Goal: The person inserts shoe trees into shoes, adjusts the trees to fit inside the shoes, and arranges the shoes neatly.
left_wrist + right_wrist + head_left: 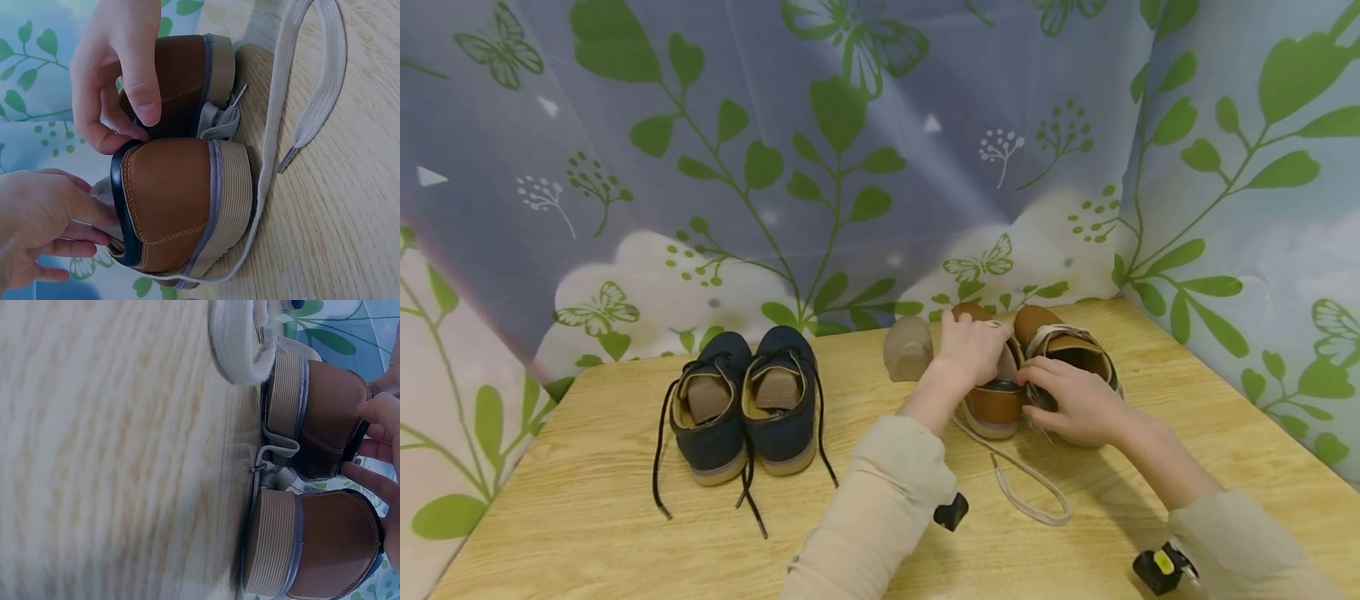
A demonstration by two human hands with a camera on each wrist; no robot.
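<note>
Two brown lace-up shoes stand side by side, heels toward me. My left hand (973, 346) reaches into the opening of the left brown shoe (994, 410), its fingers holding a taupe molded shoe insert (105, 195) that is partly inside. In the left wrist view the fingertips lie against this insert, down by the dark collar. My right hand (1071, 400) pinches the rear collar of the same shoe with thumb and fingers, passing over the right brown shoe (1054, 327). Another taupe insert (908, 350) rests on the table left of the shoes.
A pair of navy shoes (707, 417) stands at left, taupe inserts (778, 389) inside and dark laces trailing. A loose beige lace (1037, 512) loops over the wooden table (625, 533) before the brown shoes. Leaf-printed cloth (925, 208) hangs behind and at the sides.
</note>
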